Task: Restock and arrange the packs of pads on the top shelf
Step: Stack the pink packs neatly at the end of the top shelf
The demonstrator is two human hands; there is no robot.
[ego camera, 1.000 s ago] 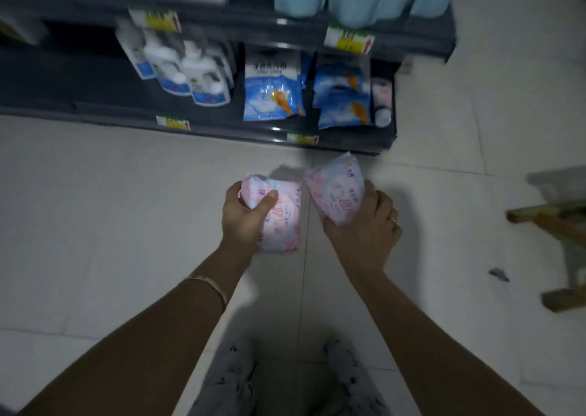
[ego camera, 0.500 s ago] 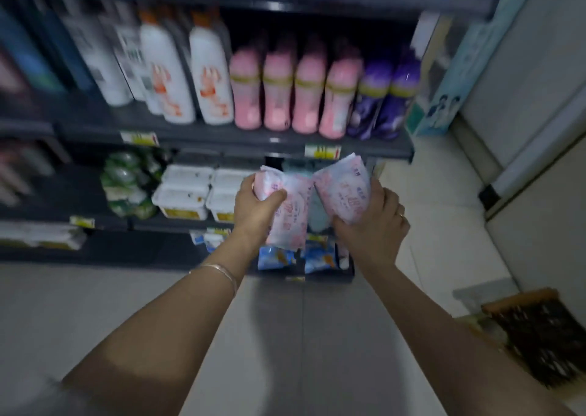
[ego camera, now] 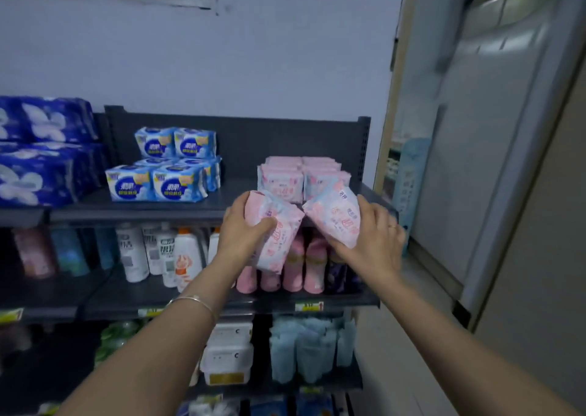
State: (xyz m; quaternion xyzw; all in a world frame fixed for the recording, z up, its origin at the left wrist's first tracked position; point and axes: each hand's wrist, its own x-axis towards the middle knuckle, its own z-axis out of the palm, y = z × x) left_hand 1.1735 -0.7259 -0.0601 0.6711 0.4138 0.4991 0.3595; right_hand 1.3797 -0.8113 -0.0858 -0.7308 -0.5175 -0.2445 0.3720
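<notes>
Head view: a person stands facing a dark store rack with both arms raised. The landmark is the stack of pink packs [ego camera: 301, 178] standing at the right end of the top shelf [ego camera: 142, 208].

Just in front of and below that stack, the left hand [ego camera: 241, 238] grips one pink pack of pads [ego camera: 276, 235], with its fingers curled round the back and the thumb pressed across the front. Beside it, the right hand [ego camera: 374, 244] grips a second pink pack [ego camera: 336, 219] from behind, fingers clamped on it. The two packs tilt toward each other and their top corners nearly meet. Neither pack is on the shelf yet.

Left of the stack there is a bare gap on the shelf, then blue packs [ego camera: 161, 181]. Below the stack stand pink bottles [ego camera: 295, 270].

Risks, as a judgement:
- The packs are soft and slippery, and each is held by one hand, so one could slide free and fall onto the bottles below.
- The stack sits near the shelf's front edge, so pushing new packs against it could tip the front ones off.
- Bringing both packs in at once could make them catch on each other.

Compared with half a second earlier, the view has swung upward. The bottle shelf filled the frame then and the top shelf does now. The hands have risen to the level of the stack, with the same grip on both packs.
</notes>
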